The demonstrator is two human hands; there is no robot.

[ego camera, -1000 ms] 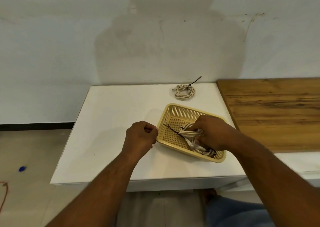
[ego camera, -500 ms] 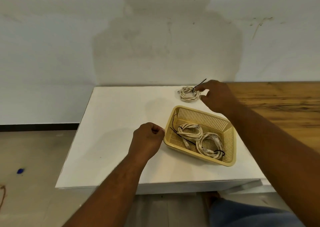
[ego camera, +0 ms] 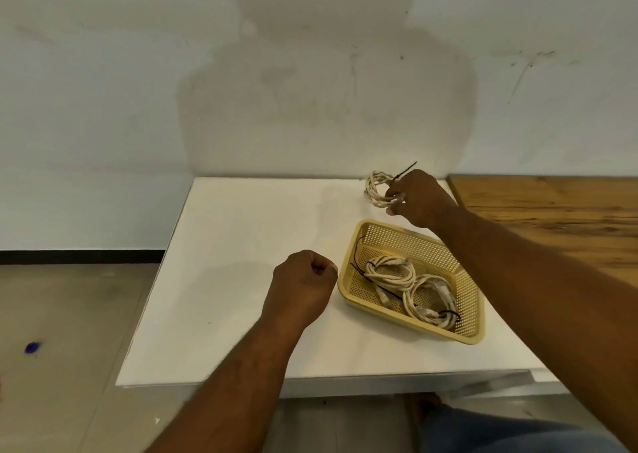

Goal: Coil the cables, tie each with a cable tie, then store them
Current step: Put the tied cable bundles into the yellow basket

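Right hand (ego camera: 421, 197) has closed its fingers round the last coil (ego camera: 374, 190), at 12 o'clock from the basket (ego camera: 390, 240). Left hand (ego camera: 303, 280), an empty-looking fist at the basket's 9 o'clock, could steady the rim. Lift the coil by its loops, not the tie (ego camera: 407, 168) tail, and lay it beside the two stored coils (ego camera: 390, 273).

The white table (ego camera: 241, 280) in front of me butts against a pale, stained wall (ego camera: 138, 90), and my shadow (ego camera: 328, 107) falls on it above the far edge. A wooden top (ego camera: 552, 204) adjoins the table's right edge at the far corner. Left of the table, a black baseboard (ego camera: 79, 256) runs along the floor (ego camera: 69, 314), which has a small blue spot (ego camera: 32, 347). My blue jeans (ego camera: 500, 432) show below the near edge.
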